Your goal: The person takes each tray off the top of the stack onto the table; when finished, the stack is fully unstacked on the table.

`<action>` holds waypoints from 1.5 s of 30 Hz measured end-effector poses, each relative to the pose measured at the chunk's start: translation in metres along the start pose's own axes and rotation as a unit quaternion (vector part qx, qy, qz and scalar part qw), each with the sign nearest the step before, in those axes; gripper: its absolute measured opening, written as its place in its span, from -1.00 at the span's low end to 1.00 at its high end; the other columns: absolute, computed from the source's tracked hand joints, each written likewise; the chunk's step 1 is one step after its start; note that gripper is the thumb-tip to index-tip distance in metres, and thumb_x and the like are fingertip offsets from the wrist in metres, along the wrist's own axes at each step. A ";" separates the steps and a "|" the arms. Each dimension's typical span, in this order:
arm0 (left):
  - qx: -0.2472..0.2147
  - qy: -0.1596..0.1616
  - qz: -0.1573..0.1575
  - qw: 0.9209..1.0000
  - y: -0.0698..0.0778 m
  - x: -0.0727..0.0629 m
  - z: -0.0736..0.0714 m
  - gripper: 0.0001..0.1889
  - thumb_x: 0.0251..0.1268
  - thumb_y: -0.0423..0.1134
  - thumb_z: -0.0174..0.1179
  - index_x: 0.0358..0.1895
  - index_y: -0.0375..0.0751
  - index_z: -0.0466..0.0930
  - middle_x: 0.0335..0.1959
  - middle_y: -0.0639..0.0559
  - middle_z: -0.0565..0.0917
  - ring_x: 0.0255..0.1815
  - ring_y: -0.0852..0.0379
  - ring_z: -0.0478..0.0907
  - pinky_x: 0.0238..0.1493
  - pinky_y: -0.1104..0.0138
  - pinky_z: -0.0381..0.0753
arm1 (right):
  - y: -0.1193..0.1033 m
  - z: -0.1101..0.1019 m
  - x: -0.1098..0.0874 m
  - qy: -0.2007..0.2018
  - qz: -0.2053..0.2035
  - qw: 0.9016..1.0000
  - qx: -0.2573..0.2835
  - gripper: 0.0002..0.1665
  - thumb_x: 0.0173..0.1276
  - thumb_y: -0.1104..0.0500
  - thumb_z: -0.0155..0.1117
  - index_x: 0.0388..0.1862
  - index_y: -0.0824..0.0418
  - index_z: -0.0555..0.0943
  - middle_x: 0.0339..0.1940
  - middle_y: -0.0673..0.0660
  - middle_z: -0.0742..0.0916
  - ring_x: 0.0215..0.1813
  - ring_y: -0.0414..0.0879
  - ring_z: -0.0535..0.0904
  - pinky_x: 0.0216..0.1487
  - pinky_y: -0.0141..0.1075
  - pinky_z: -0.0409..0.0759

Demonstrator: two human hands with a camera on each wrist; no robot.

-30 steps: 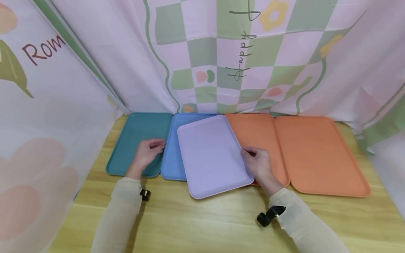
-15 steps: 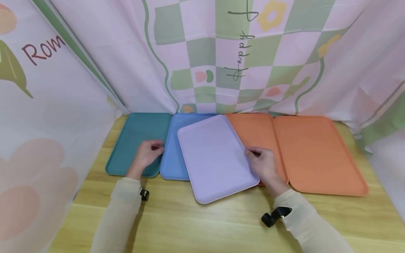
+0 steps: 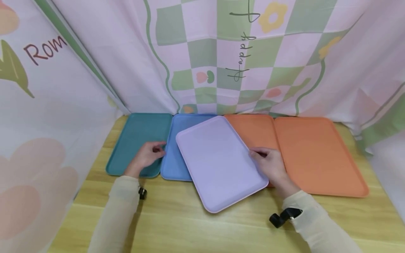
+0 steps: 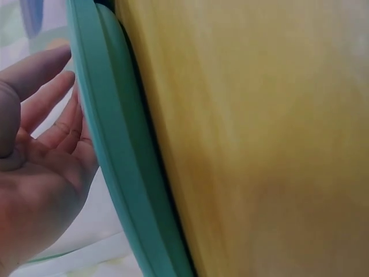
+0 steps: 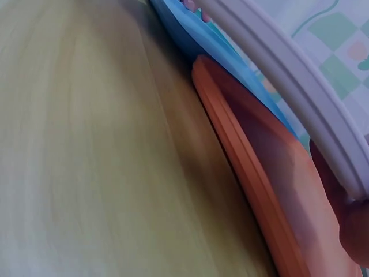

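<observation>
A lavender tray (image 3: 219, 161) lies askew across a blue tray (image 3: 178, 154) and the left one of two orange trays (image 3: 253, 130). My right hand (image 3: 271, 163) pinches its right edge, thumb on top. In the right wrist view the lavender rim (image 5: 300, 86) is raised above the orange tray, with a fingertip below it. My left hand (image 3: 147, 154) hovers over the teal tray (image 3: 139, 130), close to where it meets the blue one. Its fingers are relaxed and hold nothing; in the left wrist view they show behind the teal rim (image 4: 109, 133).
The second orange tray (image 3: 319, 154) lies at the right end of the row. All the trays sit on a wooden table (image 3: 177, 221), backed by a patterned curtain (image 3: 202, 52). Another curtain (image 3: 47, 140) borders the left side.
My right hand has drawn the lavender tray's near end right and toward me, turning it further askew. More of the blue tray shows. The left hand has hardly moved.
</observation>
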State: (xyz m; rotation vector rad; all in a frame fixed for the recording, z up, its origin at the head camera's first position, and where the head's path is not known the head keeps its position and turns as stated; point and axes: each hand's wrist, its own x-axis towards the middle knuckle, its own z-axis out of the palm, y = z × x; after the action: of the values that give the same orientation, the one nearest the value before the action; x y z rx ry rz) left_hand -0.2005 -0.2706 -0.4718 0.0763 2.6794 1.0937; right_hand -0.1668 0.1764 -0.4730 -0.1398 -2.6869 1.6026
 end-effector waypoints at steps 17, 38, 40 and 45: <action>0.042 -0.057 0.054 0.996 0.002 0.002 -0.005 -0.40 0.62 -0.36 0.17 0.63 -0.39 0.32 -0.02 -0.24 0.66 -0.04 -0.06 0.59 -0.02 0.19 0.59 | 0.015 -0.029 -0.002 -0.063 -0.073 0.995 0.024 -0.69 0.52 0.27 0.43 0.09 0.49 0.79 0.01 0.37 0.86 -0.10 -0.62 0.63 -0.08 -0.64 0.63; 0.032 -0.069 0.067 0.995 0.001 0.004 -0.004 -0.37 0.57 -0.37 0.21 0.63 -0.39 0.31 -0.09 -0.21 0.56 -0.18 0.02 0.47 -0.14 0.27 0.48 | 0.024 -0.031 -0.015 -0.132 -0.108 0.985 0.020 -0.78 0.49 0.33 0.43 0.01 0.43 0.83 -0.03 0.38 0.87 -0.16 -0.48 0.72 -0.19 -0.51 0.72; 0.030 -0.070 0.069 0.995 0.001 0.004 -0.004 -0.37 0.56 -0.37 0.21 0.62 -0.39 0.31 -0.09 -0.21 0.55 -0.19 0.02 0.46 -0.15 0.27 0.47 | 0.024 -0.030 -0.016 -0.147 -0.112 0.983 0.020 -0.79 0.50 0.32 0.43 0.01 0.40 0.84 -0.04 0.35 0.88 -0.16 -0.45 0.73 -0.19 -0.48 0.72; 0.027 -0.070 0.068 0.995 0.000 0.004 -0.004 -0.38 0.55 -0.37 0.21 0.60 -0.37 0.34 -0.09 -0.21 0.53 -0.16 0.00 0.45 -0.14 0.26 0.47 | 0.023 -0.025 -0.017 -0.186 -0.118 0.975 0.025 -0.81 0.50 0.31 0.44 0.00 0.35 0.86 -0.07 0.30 0.89 -0.20 -0.34 0.75 -0.23 -0.41 0.74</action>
State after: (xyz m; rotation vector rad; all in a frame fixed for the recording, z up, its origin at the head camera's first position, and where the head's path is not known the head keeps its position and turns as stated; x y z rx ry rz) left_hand -0.2055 -0.2724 -0.4696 0.3380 2.6102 1.0127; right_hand -0.1468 0.2077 -0.4806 0.5117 -2.7745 1.7674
